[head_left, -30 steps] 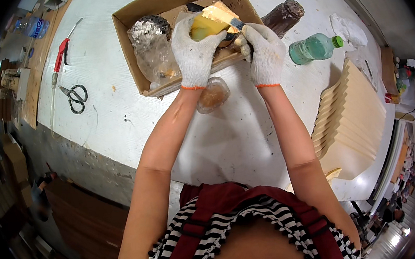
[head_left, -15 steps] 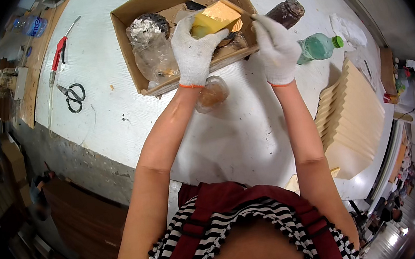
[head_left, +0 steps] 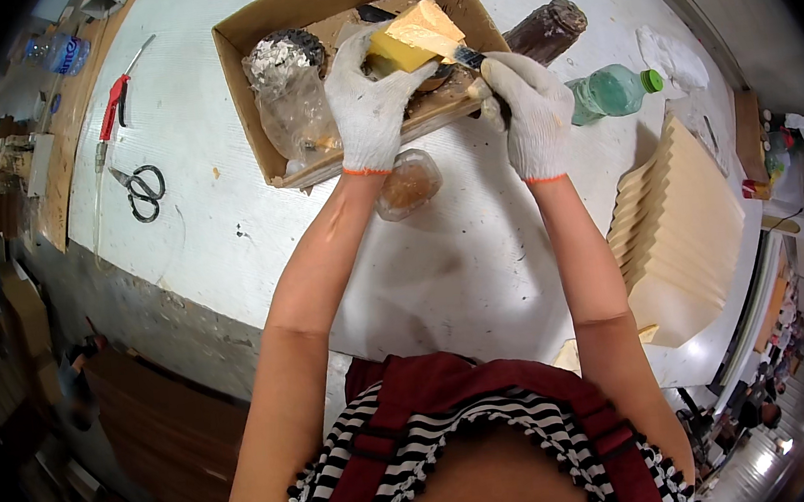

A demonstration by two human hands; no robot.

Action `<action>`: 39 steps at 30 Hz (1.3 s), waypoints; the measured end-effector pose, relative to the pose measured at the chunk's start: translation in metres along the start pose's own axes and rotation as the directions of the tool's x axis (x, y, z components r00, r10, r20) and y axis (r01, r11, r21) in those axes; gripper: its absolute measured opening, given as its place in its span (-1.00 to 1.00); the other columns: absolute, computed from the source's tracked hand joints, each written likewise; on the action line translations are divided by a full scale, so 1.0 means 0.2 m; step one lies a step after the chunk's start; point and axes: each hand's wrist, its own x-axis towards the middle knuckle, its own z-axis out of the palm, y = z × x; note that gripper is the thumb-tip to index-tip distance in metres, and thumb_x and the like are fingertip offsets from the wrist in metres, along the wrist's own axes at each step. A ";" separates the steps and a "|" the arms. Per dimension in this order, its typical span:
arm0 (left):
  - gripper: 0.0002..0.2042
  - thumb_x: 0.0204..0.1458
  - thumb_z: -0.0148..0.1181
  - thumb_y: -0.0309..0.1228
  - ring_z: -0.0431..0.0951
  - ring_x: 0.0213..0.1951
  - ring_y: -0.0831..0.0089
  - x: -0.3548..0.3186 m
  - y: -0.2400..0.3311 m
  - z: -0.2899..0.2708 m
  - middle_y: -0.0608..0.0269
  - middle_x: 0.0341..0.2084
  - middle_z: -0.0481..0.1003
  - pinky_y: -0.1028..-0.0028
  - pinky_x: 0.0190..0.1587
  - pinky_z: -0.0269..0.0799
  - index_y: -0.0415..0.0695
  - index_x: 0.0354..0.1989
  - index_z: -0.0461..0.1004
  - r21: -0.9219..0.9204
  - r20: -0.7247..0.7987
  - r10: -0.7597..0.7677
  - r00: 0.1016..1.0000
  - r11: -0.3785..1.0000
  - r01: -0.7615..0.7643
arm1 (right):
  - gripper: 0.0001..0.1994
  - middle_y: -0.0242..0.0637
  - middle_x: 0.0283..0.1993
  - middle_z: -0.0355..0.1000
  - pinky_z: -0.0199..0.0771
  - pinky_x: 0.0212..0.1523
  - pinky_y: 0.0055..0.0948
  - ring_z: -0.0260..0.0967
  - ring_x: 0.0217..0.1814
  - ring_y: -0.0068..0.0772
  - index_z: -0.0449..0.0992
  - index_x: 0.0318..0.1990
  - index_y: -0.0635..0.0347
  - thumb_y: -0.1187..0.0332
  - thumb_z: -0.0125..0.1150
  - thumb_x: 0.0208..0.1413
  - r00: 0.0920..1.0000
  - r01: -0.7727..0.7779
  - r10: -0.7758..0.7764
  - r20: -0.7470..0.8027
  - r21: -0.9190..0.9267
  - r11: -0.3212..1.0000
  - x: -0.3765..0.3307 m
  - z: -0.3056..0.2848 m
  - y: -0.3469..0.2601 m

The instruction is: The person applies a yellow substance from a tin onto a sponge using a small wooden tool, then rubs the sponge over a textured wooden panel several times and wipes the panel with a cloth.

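Note:
My left hand (head_left: 370,104), in a white knitted glove, grips a yellow block (head_left: 391,55) above an open cardboard box (head_left: 246,111). The block's upper face looks cream-orange and glossy. In my gloved right hand (head_left: 532,111) is a small brush with a dark ferrule (head_left: 469,57). Its tip meets the right end of the cream face; the handle is mostly hidden by my fingers. Inside the box lie a crumpled clear plastic bag (head_left: 298,121) and a black round thing with whitish flakes (head_left: 284,54). My left hand and the block cover other contents.
Right of the box are a dark brown jar-like object (head_left: 547,30), a green bottle (head_left: 611,93) and crumpled white tissue (head_left: 672,58). Pleated cream sheets (head_left: 681,234) stand nearer. A plastic-wrapped lump (head_left: 409,184) sits before the box. Scissors (head_left: 143,192) and a red-handled tool (head_left: 114,106) lie left.
My right hand has moved slightly left and nearer to me, and turned, so the brush ferrule now shows. The left hand and block have shifted only slightly.

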 end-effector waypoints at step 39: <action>-0.51 -0.29 0.46 -0.36 0.58 -0.23 0.40 0.02 0.02 0.01 0.07 -0.26 0.59 0.44 -0.12 0.48 -0.37 -0.15 0.53 0.023 0.102 -0.108 0.989 0.994 0.106 | -0.79 -0.25 -0.36 0.50 0.45 -0.35 -0.39 0.42 -0.40 -0.28 0.57 -0.16 0.17 0.47 0.25 -0.01 0.352 0.814 -0.861 0.367 -0.573 0.088 0.14 -0.05 0.09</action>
